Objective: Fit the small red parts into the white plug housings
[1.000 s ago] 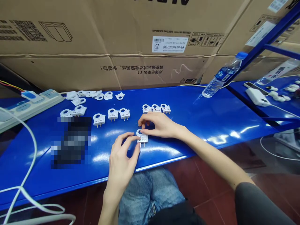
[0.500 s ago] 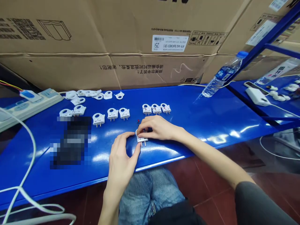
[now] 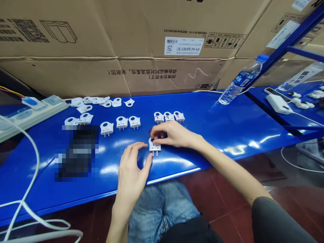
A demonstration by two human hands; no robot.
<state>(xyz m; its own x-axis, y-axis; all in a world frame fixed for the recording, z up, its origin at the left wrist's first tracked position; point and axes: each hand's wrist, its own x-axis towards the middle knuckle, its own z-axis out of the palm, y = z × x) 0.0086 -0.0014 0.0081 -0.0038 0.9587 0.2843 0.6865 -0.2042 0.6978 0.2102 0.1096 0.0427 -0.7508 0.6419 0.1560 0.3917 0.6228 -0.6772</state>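
Note:
A white two-pin plug (image 3: 155, 147) with a ring-shaped top lies on the blue table, its metal prongs towards me. My left hand (image 3: 133, 165) is beside it on the left, thumb and fingers apart, with the thumb tip close to the prongs. Over the ring end, my right hand (image 3: 169, 134) has its thumb and fingers curled together; what they pinch, if anything, is hidden. Tiny red and dark bits (image 3: 149, 131) lie just behind the right fingertips.
Behind the hands stand similar white plugs (image 3: 122, 123), and more with red bits (image 3: 159, 117). Loose white shells (image 3: 96, 100) lie further back. A power strip (image 3: 37, 111), water bottle (image 3: 240, 81), blurred dark object (image 3: 78, 152) and large carton (image 3: 141, 40) surround the table.
My right hand has lifted slightly up and back, so more of the plug's face shows. The plug has shifted a little to the right and away from me. My left hand is nearly still.

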